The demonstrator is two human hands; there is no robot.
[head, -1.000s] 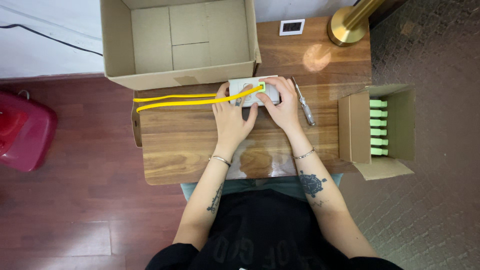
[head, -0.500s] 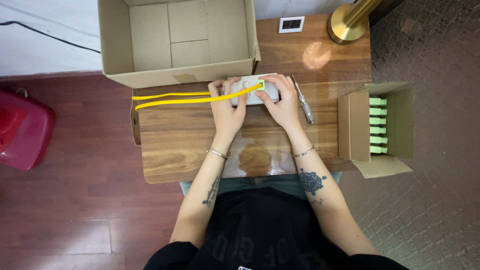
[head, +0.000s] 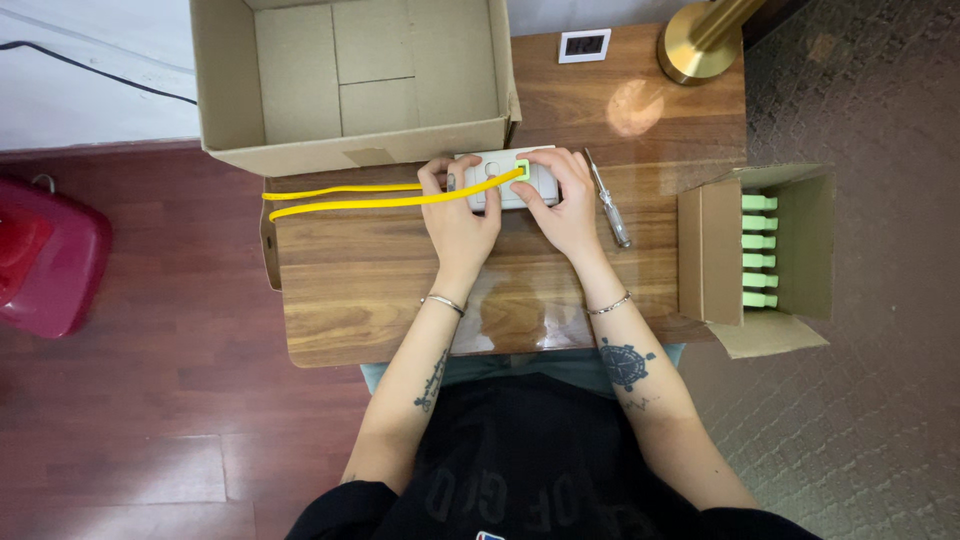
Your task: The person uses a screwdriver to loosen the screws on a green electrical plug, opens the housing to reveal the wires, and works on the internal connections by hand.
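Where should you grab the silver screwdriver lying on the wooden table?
Grip the slim silver screwdriver around its thicker lower end, coming straight down from above. It lies flat on the wooden table, nearly lengthwise away from the person, with bare wood on both long sides. The right hand lies just left of it, so it is probably the handier one.

cardboard box (head: 350, 150) behind, screwdriver (head: 607, 197) right, tabletop (head: 350, 290) free

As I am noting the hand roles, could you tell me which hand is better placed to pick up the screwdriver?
Probably the right hand: the screwdriver lies just beside it on the table, while the left hand sits on the far side of the white device, near the yellow cable.
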